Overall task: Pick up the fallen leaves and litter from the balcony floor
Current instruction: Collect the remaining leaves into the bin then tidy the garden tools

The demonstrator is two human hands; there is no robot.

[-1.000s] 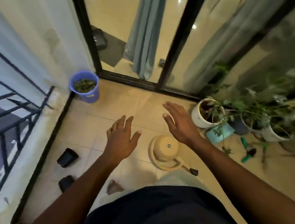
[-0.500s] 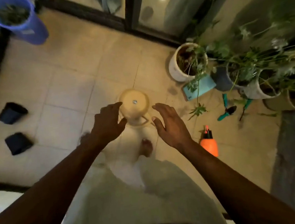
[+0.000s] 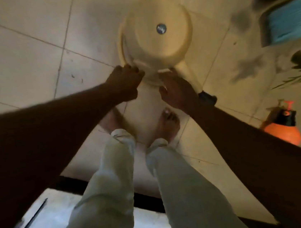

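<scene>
The cream plastic pan (image 3: pixel 155 32) lies upside down on the tiled floor (image 3: pixel 27 62) just ahead of my bare feet (image 3: pixel 167 123), its stubby handle (image 3: pixel 188 72) pointing back toward me on the right. I judge it light and stiff, thin-walled and a bit slick, so it should flip with little effort. The smooth round base offers nothing to grab, so the rim and the handle are the places to take it. My left hand (image 3: pixel 125 83) is at the near rim, fingers curled tight with the knuckles up, gripping the lip. My right hand (image 3: pixel 177 90) reaches in beside the root of the handle and touches the rim there, but its fingertips are tucked out of sight — I cannot tell whether they have closed on anything. As for leaves and litter, all I can make out are a few dark flecks (image 3: pixel 77 78) on the tile left of the pan, too small to name.
</scene>
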